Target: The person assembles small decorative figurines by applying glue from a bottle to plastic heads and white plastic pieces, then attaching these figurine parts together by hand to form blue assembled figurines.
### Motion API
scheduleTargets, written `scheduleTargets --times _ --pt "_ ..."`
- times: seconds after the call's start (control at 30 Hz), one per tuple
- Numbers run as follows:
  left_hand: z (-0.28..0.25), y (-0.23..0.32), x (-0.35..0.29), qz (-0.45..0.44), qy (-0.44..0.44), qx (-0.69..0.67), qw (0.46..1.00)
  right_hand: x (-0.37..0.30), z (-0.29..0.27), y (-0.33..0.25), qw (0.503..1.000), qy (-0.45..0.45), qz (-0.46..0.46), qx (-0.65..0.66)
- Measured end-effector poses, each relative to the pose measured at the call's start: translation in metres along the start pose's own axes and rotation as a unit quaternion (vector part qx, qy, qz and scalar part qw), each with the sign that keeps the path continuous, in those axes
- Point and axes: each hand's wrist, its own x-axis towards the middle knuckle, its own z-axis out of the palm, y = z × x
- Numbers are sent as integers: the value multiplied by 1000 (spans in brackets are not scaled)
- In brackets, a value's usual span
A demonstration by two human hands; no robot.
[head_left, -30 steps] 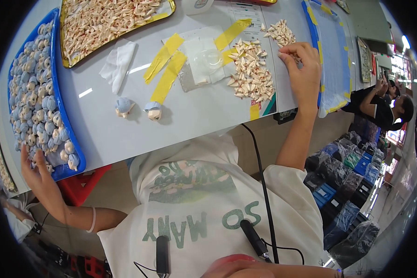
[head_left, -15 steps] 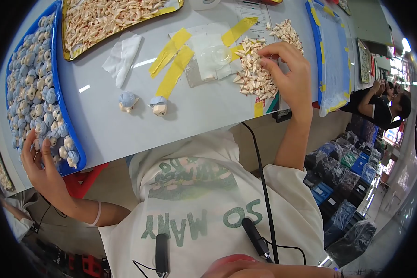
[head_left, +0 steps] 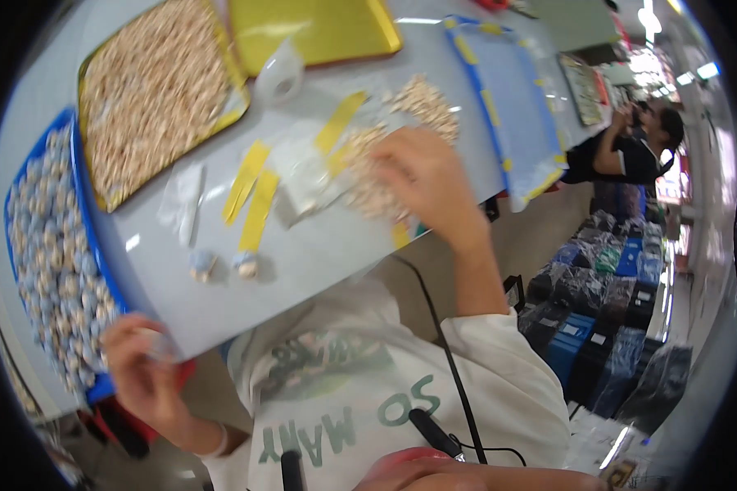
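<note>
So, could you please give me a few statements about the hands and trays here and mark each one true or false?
1. The right hand rests on the loose pile of small pale pieces. True.
2. The left hand is at the near end of the blue tray. True.
3. The blue tray holds nothing. False: it is full of small bluish-grey round pieces.
4. Two small figures stand on the table near the yellow tape strips. True.
5. Both yellow trays are full. False: the farther yellow tray shows a bare bottom.
</note>
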Motion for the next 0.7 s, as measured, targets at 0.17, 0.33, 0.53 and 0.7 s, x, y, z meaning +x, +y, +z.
scheduleTargets --times 0.17,0.33,0.53,0.7 --pt "74 11 -2 -50 -206 -82 974 -5 7 0 1000 27 -4 -10" --pt "102 13 1 -129 -239 -173 947 -5 7 10 999 41 -16 12" --pt "109 20 16 -47 -204 -2 978 -5 11 18 995 82 -46 29" --pt "106 17 19 -31 -167 25 985 -4 8 19 991 115 -52 54"
